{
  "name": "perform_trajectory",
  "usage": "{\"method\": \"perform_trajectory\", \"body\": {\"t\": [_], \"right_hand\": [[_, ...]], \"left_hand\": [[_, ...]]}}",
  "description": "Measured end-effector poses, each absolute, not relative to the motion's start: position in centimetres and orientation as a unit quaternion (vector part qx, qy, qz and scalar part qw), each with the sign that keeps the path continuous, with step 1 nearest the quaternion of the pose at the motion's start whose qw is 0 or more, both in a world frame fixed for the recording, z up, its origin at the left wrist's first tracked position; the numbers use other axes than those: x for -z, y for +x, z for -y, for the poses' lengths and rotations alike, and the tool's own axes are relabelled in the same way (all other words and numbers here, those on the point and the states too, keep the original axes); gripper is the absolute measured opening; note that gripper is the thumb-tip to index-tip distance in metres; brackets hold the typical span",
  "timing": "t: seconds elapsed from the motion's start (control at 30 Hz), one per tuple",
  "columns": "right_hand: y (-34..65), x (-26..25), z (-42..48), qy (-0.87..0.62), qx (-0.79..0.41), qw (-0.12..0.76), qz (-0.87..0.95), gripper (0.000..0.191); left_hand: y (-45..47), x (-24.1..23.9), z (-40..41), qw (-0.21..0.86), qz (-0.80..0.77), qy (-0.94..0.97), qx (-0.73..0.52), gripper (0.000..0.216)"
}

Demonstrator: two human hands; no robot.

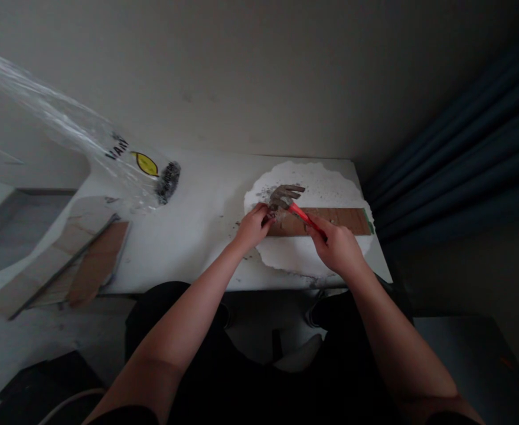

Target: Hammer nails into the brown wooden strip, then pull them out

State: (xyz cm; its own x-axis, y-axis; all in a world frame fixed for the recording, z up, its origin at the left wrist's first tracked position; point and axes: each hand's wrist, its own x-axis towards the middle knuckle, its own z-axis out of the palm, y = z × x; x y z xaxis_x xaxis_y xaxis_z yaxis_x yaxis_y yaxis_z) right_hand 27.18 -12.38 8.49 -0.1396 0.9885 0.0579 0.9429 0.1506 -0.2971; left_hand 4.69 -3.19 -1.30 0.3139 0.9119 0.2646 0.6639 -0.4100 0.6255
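A brown plank lies across a round white pad on the right half of a white table. My right hand is closed round the red handle of a claw hammer, whose grey head rests over the plank's left end. My left hand is pinched at that same end, just under the hammer head; what it pinches is too small to make out. Grey crumbs lie scattered around the hammer head.
A clear plastic bag with black lettering and a yellow mark hangs over the table's left side. Several brown planks and a metal strip stick out over the left edge. Dark curtains hang at the right. A wall stands behind.
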Motion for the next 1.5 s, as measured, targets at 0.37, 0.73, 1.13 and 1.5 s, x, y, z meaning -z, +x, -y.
{"method": "perform_trajectory", "body": {"t": [0.37,0.73,1.13,1.5], "right_hand": [[27.52,-9.26,12.76,-0.657,-0.093,0.120,0.738,0.047],[27.19,-9.23,12.72,-0.653,-0.098,0.096,0.745,0.045],[27.51,-8.80,12.57,-0.650,-0.083,0.109,0.748,0.046],[27.39,-9.00,12.58,-0.652,-0.082,0.099,0.747,0.046]], "left_hand": [[4.76,1.66,3.06,0.219,-0.465,0.794,-0.325,0.012],[4.76,1.90,2.88,0.199,-0.461,0.808,-0.308,0.017],[4.81,2.28,2.89,0.185,-0.453,0.814,-0.312,0.014],[4.84,2.08,2.97,0.185,-0.459,0.816,-0.298,0.018]]}}
